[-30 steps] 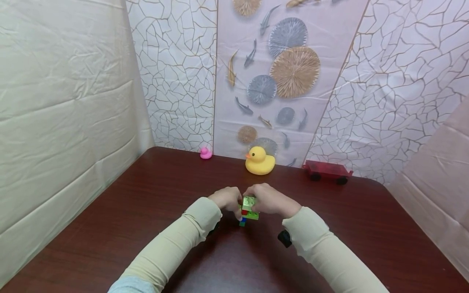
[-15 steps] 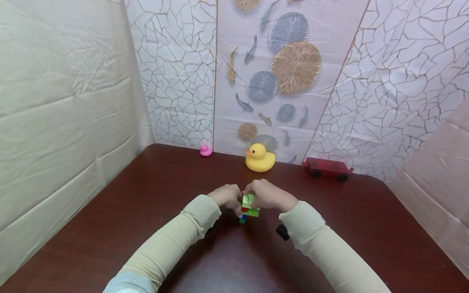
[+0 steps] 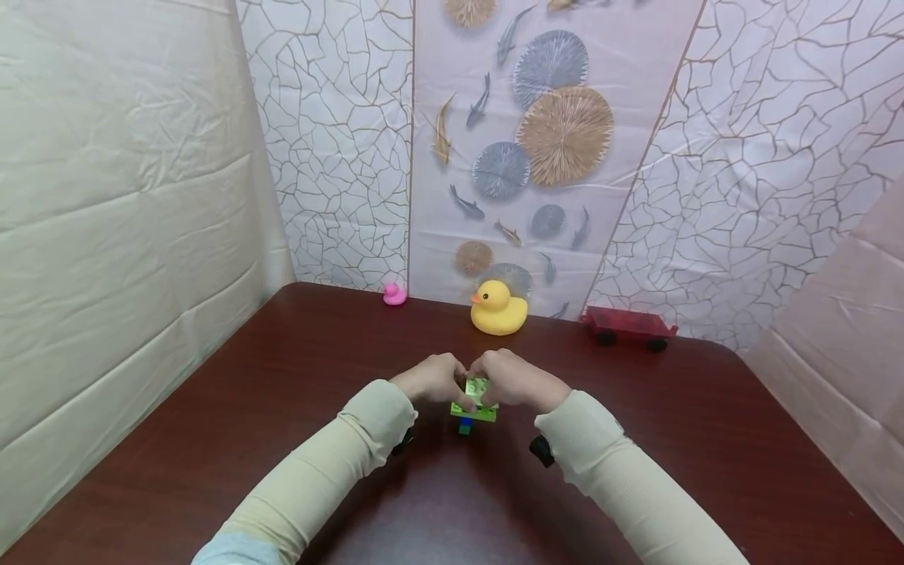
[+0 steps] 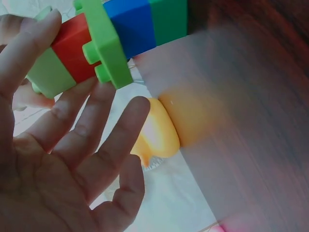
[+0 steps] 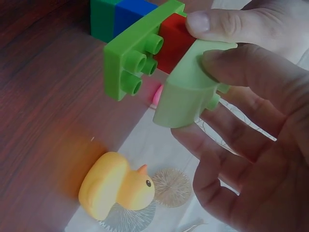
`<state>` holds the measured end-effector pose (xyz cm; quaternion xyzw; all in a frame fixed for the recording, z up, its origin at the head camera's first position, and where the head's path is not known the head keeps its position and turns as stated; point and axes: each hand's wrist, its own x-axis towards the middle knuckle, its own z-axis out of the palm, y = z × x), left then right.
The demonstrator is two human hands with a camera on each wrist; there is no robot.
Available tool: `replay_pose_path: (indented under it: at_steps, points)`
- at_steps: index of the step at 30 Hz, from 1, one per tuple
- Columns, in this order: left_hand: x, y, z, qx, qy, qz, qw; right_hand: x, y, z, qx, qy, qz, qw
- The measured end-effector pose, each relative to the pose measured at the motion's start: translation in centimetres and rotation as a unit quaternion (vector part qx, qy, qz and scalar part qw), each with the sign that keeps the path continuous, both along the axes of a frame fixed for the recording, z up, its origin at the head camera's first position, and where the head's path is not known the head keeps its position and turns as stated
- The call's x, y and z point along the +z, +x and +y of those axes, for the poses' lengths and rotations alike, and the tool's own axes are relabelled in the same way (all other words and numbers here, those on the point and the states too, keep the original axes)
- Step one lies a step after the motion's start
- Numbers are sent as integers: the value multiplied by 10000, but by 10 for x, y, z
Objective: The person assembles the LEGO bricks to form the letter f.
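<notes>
A stack of toy building blocks stands between both hands. From the bottom it has a dark green block [image 4: 169, 19], a blue block [image 4: 131, 29], a flat lime plate [image 5: 116, 65] with studs, a red block [image 5: 171, 43] and a pale green curved block [image 5: 186, 101] on top. My left hand [image 3: 432, 380] pinches at the red block, its thumb in front and the other fingers behind. Between thumb and fingers my right hand [image 3: 521, 380] grips the pale green block. In the head view, fingers hide the red block.
Behind the hands, a yellow rubber duck [image 3: 498, 308] sits near the back edge of the dark wooden table [image 3: 282, 439]. A small pink duck [image 3: 394, 295] is at the back left, and a red toy wagon [image 3: 628, 328] at the back right. Patterned cloth hangs behind.
The left thumb has moved from the plate's left end up and inward, over the red block. The plate's left end now shows. The right hand keeps its hold on the pale green block.
</notes>
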<state>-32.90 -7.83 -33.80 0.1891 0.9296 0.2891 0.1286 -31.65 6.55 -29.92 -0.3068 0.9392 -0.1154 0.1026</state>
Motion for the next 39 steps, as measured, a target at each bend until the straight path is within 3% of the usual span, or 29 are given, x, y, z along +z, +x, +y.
replay_pose_path:
  at_steps: [4,13,21,28,33,39]
  points:
    - [-3,-1,0,45,-25,109,9999,-1,0,1,-76,-63,10,10000]
    - [-9,-3,2,108,-67,0,9999,-12,2,13,34,-574,-52,9983]
    - [-11,-2,3,75,-166,267,9995,-34,-6,32,-430,-624,-123,9970]
    - [-8,0,3,192,-176,311,9992,-54,-10,36,-544,-676,-232,9960]
    - [-8,1,3,262,-231,339,9988,-56,-9,35,-548,-727,-177,9957]
    - [-11,5,0,565,-514,340,9965,-54,-9,35,-556,-792,-249,9950]
